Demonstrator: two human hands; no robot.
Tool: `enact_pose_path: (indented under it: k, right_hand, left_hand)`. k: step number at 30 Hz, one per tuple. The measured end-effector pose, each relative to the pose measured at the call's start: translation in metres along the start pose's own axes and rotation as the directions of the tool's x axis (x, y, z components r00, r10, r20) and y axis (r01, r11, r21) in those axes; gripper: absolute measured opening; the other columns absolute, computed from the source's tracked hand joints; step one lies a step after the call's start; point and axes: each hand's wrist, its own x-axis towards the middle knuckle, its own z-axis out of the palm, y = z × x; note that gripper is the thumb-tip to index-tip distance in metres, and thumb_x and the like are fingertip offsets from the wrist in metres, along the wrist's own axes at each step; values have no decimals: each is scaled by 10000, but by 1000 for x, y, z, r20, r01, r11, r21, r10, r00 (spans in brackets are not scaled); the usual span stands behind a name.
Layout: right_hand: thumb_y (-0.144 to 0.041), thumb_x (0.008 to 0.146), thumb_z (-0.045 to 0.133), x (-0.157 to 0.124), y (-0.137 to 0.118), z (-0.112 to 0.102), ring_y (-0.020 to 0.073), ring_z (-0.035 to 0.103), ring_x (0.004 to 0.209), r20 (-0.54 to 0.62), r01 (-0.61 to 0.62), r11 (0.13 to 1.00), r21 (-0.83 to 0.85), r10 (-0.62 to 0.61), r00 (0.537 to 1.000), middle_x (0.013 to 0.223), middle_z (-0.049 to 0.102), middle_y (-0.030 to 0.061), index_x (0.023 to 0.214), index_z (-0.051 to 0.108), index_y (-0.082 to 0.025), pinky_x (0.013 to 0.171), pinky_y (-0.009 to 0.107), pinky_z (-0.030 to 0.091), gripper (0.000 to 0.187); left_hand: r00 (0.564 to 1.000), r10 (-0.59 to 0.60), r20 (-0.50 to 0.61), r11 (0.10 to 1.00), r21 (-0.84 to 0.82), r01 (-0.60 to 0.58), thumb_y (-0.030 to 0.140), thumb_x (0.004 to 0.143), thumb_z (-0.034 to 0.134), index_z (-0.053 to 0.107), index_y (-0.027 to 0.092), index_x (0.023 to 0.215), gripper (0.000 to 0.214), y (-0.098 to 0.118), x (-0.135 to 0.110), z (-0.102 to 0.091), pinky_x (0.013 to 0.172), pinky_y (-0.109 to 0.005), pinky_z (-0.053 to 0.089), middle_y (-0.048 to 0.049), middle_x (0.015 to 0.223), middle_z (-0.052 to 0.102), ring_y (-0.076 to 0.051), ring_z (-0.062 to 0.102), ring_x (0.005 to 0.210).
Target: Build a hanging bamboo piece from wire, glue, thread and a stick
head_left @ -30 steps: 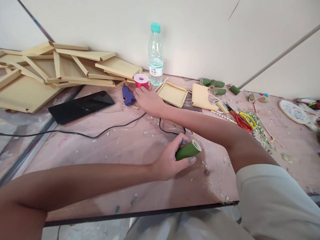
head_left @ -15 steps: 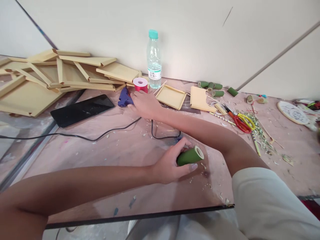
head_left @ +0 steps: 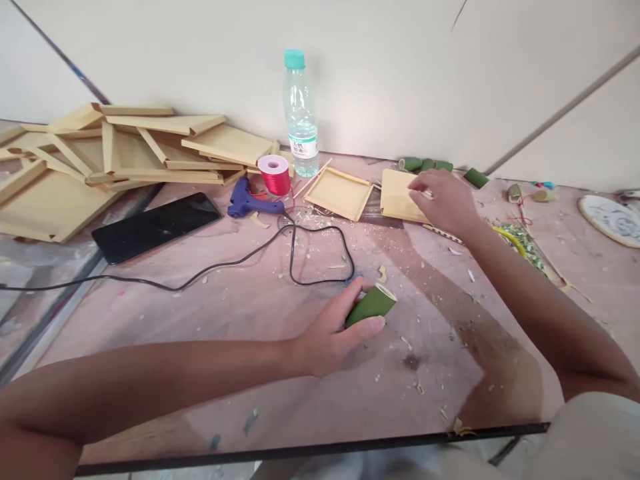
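A short green bamboo tube (head_left: 371, 305) is in my left hand (head_left: 333, 330), its cut end tilted up to the right, just above the table. Thumb and fingers wrap its sides. My right hand (head_left: 445, 200) is over the right edge of a folded yellow card tray (head_left: 400, 193), near several bamboo pieces (head_left: 476, 177) by the wall. Its fingers are loosely bent, with a gap by the thumb, and I see nothing held. Under that wrist the scissors are mostly hidden, with part of a yellow handle (head_left: 513, 240) showing.
A blue glue gun (head_left: 253, 200) with a looping black cord (head_left: 323, 283) lies beside a red thread spool (head_left: 275, 175). Behind stands a water bottle (head_left: 301, 120). Leftward are a black phone (head_left: 157, 227) and stacked card trays (head_left: 60, 197). Shavings and an embroidery hoop (head_left: 613, 220) lie right.
My right hand has left the glue gun and moved right to the card tray and bamboo pieces. My left hand still holds the bamboo tube. The view has shifted slightly.
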Motion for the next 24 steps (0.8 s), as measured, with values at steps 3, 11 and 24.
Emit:
enact_pose_path:
  k: [3,11,24]
  right_hand:
    - [-434,1070,700,-9,54,-1,259,697,1245,87,-119,990,-79,126,988,1416,687,117,1373,685,-191,1070,499,620,389]
    - [-438,1067,705,-34,131,9,254,708,1214,279,-262,945,-197,311,909,1406,688,118,1392,672,-186,1037,485,635,413]
    - [-451,1065,705,-59,157,20,263,702,1234,284,-250,919,-305,339,897,1419,682,121,1405,665,-185,1050,498,629,434]
  left_hand:
    - [999,-43,-19,998,-46,42,554,1080,630,521,208,1136,367,-4,0,0,651,-259,363,40,860,475,-126,420,721]
    - [992,-121,-36,991,-66,118,627,1054,619,500,217,1099,429,-2,0,1,558,-235,367,47,811,514,-105,437,631]
    - [974,-174,-144,938,278,209,441,968,696,546,232,1076,279,16,25,-30,656,-278,374,35,788,631,-160,543,698]
